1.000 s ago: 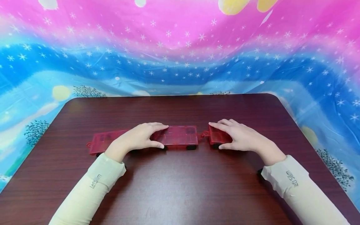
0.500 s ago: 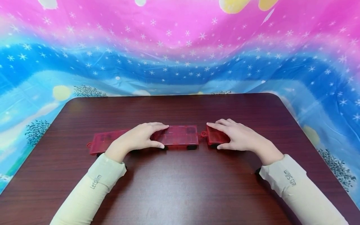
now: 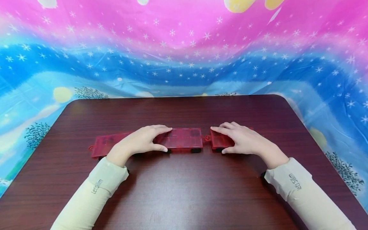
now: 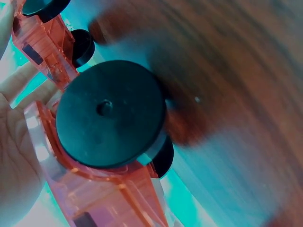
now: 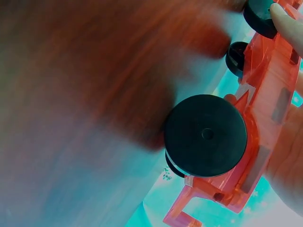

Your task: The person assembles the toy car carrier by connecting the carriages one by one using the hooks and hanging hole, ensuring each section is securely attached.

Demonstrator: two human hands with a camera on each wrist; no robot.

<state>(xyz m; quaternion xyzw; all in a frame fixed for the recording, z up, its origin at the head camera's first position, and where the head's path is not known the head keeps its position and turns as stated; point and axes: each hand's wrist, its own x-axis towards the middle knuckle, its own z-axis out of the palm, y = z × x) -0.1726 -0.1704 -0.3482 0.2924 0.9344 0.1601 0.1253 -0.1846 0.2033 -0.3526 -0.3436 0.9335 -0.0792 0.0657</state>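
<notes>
Three translucent red toy wagons with black wheels stand roughly in a row on the table. My left hand (image 3: 143,139) grips the middle wagon (image 3: 185,138) across its left part, index finger on the far edge and thumb on the near side. Behind that wrist is the left wagon (image 3: 107,142), partly hidden; a large black wheel (image 4: 111,113) fills the left wrist view. My right hand (image 3: 244,137) holds the right wagon (image 3: 221,140), its thumb (image 5: 286,28) by a front wheel. The right wagon's ring (image 3: 207,138) lies close to the middle wagon; contact cannot be told.
The dark wood table (image 3: 178,188) has rounded far corners. A patterned pink and blue cloth (image 3: 184,57) hangs behind it and at both sides. A ring (image 3: 90,148) sticks out from the left wagon's outer end.
My right hand has slid the right wagon slightly left, narrowing the gap to the middle wagon. The left hand and its wagon have hardly moved.
</notes>
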